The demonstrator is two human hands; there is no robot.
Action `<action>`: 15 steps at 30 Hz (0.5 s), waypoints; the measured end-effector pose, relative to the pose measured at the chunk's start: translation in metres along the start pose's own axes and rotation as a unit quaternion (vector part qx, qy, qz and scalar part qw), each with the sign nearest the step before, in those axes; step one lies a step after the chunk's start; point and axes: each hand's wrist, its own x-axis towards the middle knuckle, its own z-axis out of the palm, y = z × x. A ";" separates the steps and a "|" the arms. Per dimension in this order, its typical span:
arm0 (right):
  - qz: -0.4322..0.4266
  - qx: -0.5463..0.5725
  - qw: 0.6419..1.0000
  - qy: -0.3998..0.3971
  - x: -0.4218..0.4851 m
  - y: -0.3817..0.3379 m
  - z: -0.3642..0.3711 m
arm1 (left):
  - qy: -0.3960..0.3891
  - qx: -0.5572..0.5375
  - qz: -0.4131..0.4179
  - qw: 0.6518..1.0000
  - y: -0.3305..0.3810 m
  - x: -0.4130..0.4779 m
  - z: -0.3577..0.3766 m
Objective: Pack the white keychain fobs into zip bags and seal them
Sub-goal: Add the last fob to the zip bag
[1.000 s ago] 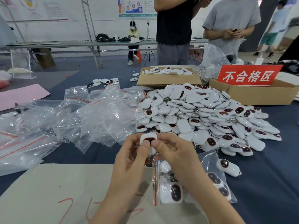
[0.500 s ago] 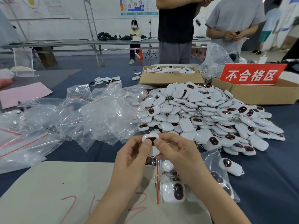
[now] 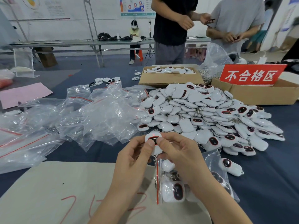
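Just above the near edge of the tabletop (image 3: 275,183), both hands held a single white fob (image 3: 152,137) between them. The left hand (image 3: 132,160) pinched it from the left, its thumb tip pressed on the dark window on the front and its fingers curled behind. The right hand (image 3: 181,157) gripped it from the other side in the same way, thumb on the front. A small red light glowed near the top of the fob, and its metal chain hung down between the two hands.

Directly beneath the right wrist lay a zip bag (image 3: 212,160) with a red seal line, with several fobs already inside; whether its mouth was sealed I could not tell. One loose fob (image 3: 231,167) lay just beside that bag on the right.

Behind the hands, a big pile of fobs (image 3: 202,113) covered the middle of the blue tabletop, and a crumpled heap of empty zip bags (image 3: 100,115) spread out to its left. A beige sheet (image 3: 56,191) with red scribbles lay under the left forearm. Farther back stood a cardboard box (image 3: 169,80) with more fobs in it, and to the right a second box (image 3: 258,97) carried a red sign (image 3: 252,75) with white characters. Two people stood beyond the boxes.
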 end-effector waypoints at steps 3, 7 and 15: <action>-0.010 -0.003 1.000 -0.005 -0.001 -0.001 0.000 | 0.000 -0.002 0.002 1.000 0.000 0.001 0.000; -0.002 0.010 1.000 -0.004 0.001 0.001 0.000 | -0.013 -0.010 0.002 1.000 -0.001 0.001 0.000; -0.023 -0.009 0.997 -0.070 0.002 -0.001 -0.005 | -0.006 -0.006 0.017 1.000 -0.002 0.002 0.000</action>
